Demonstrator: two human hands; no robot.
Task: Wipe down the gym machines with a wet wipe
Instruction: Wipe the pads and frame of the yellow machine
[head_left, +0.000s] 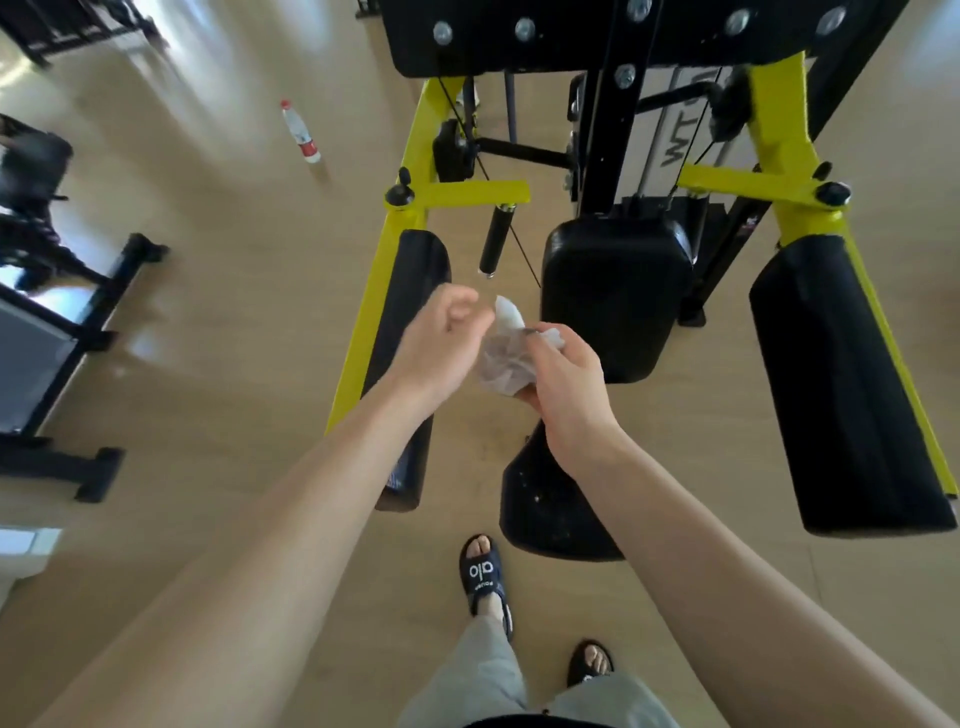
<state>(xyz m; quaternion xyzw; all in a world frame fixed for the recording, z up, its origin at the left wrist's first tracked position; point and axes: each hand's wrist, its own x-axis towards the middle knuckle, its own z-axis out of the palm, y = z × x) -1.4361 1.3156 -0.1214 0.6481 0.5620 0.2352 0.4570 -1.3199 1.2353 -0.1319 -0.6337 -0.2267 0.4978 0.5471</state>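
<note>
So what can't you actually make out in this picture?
- Head view: the wipe is a crumpled wad in the right hand; the fingers hide part of it.
- The left hand is motion-blurred, so whether it touches the wipe is unclear.
- The bottle label on the floor is too small to read.
- The machine is cut off by the top edge.
- The seat is partly hidden by the right arm.

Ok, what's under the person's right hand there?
The right hand holds a crumpled wet wipe. Below it shows a black seat pad over tan floor. The wrist covers the pad's upper edge, and the seat's support can't be seen.
</note>
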